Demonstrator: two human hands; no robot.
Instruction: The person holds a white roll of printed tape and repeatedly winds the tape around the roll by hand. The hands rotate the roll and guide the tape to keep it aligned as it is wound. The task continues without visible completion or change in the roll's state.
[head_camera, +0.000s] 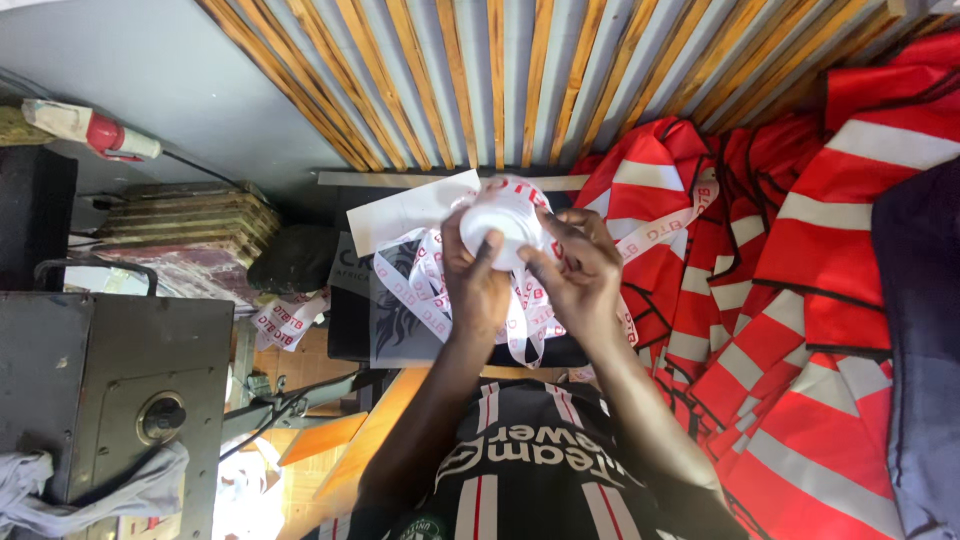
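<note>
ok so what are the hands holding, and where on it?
Both hands, left and right, hold a white roll of printed ribbon. The fingers grip its rim from either side, and the loose ribbon hangs below.

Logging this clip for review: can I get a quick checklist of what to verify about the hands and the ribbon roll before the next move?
1. Both hands on white ribbon roll: ok.
2. Left hand grips roll from its side: ok.
3. Right hand fingertips on roll's edge: ok.
4. Loose ribbon untangled: not ok, heaped under hands.
5. Ribbon's free end located: cannot tell.
6. Red reflective vests apart from hands: ok.
</note>
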